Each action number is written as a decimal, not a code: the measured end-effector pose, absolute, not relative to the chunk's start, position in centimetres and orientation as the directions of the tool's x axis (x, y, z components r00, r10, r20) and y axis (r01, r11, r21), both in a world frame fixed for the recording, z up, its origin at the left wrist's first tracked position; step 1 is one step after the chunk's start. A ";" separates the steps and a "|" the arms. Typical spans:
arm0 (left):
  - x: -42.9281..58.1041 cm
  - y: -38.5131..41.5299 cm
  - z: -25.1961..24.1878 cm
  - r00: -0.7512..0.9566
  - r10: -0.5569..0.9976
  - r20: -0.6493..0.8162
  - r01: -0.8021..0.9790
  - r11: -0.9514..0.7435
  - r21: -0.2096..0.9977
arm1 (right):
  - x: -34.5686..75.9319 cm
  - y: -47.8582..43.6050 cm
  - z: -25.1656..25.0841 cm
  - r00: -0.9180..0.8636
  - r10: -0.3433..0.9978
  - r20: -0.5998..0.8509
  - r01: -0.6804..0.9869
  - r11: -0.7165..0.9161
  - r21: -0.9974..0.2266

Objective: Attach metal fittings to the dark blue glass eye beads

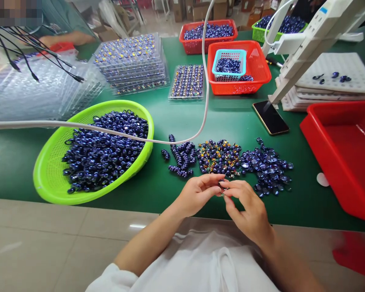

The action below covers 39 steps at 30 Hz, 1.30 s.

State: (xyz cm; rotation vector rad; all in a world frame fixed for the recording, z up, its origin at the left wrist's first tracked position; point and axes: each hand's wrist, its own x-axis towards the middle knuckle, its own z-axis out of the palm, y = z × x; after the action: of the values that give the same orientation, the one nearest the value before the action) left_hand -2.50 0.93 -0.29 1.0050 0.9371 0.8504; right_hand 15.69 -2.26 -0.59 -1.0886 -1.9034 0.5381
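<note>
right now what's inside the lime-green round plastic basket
The basket holds a heap of shiny dark-blue looped pieces. Its lower layers and the floor beneath are covered; a white cable hides a thin strip.

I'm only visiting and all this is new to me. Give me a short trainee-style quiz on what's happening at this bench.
1. Multiple choice: what colour is the large basket at left, heaped with dark blue pieces?
A) red
B) lime green
C) white

2. True or false: the aqua basket sits inside a red basket.

3. Fill the gap: the left grip and right grip come together at the ____.

Key: 1. B; 2. True; 3. fingertips.
</note>
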 end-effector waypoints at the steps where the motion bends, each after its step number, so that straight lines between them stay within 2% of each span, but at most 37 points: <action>1: -2.5 0.8 -0.5 0.352 0.908 -0.228 -0.144 0.293 0.945 | 15.7 -2.3 -0.5 -0.230 0.875 0.426 0.454 0.483 -0.748; 6: -2.3 0.2 -1.3 0.285 0.948 -0.140 -0.040 0.158 0.987 | 16.1 -2.5 -0.3 -0.174 0.974 0.148 0.255 0.189 -0.948; 10: -2.4 0.0 -0.8 0.306 0.951 0.038 0.099 -0.072 0.992 | 16.3 -2.1 0.0 -0.100 0.990 0.099 0.245 0.121 -0.962; 14: -2.6 0.1 -0.5 0.382 0.890 0.248 0.156 -0.326 0.932 | 16.1 -1.6 0.4 -0.174 0.984 0.045 0.270 0.092 -0.959; 18: -2.9 0.3 -0.6 0.431 0.841 0.326 0.181 -0.435 0.882 | 16.0 -1.5 0.3 -0.176 0.983 -0.044 0.249 0.001 -0.969; 21: -3.0 0.3 -0.4 0.426 0.849 0.313 0.210 -0.430 0.878 | 16.1 -1.4 0.3 -0.184 0.979 -0.091 0.242 -0.045 -0.969; 26: -3.0 0.1 -0.1 0.406 0.890 0.206 0.257 -0.328 0.909 | 16.3 -1.2 0.7 -0.212 0.964 -0.157 0.296 -0.090 -0.951; 34: -3.4 0.0 -1.1 0.432 0.834 0.342 0.211 -0.462 0.861 | 16.5 -0.9 0.9 -0.275 0.926 -0.258 0.292 -0.175 -0.940; 39: -3.3 -0.4 -1.0 0.330 0.927 0.176 0.224 -0.258 0.940 | 16.6 -0.4 1.0 -0.316 0.900 -0.300 0.271 -0.218 -0.938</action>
State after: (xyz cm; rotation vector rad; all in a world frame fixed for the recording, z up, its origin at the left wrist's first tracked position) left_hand -3.31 -0.44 -0.96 1.7024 1.0423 0.9896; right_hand 16.63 -0.42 0.97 -1.3985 -1.5208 1.5706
